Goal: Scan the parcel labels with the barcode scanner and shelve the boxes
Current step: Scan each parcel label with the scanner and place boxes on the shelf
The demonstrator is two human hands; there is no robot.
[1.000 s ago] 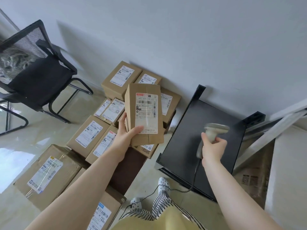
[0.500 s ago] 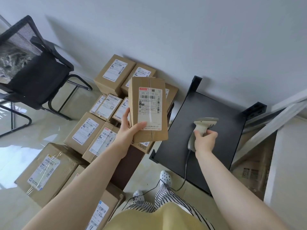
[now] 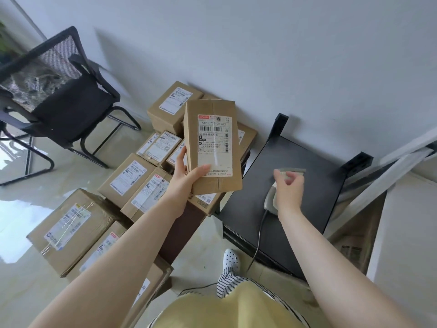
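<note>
The left hand (image 3: 186, 178) holds a brown box (image 3: 212, 147) up by its bottom corner, label showing, thumb on front. It looks light and stiff. The right hand (image 3: 287, 190) fingers wrap the scanner (image 3: 272, 197) over the black shelf (image 3: 307, 174).

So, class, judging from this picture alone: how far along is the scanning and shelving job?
Done: nothing visibly shelved; the black metal shelf shows no boxes on it. In hand: the left hand holds a brown cardboard parcel, label up, while the right hand grips the beige barcode scanner. Left: scanning it, shelving it, then the stacked labelled boxes on the floor.
</note>
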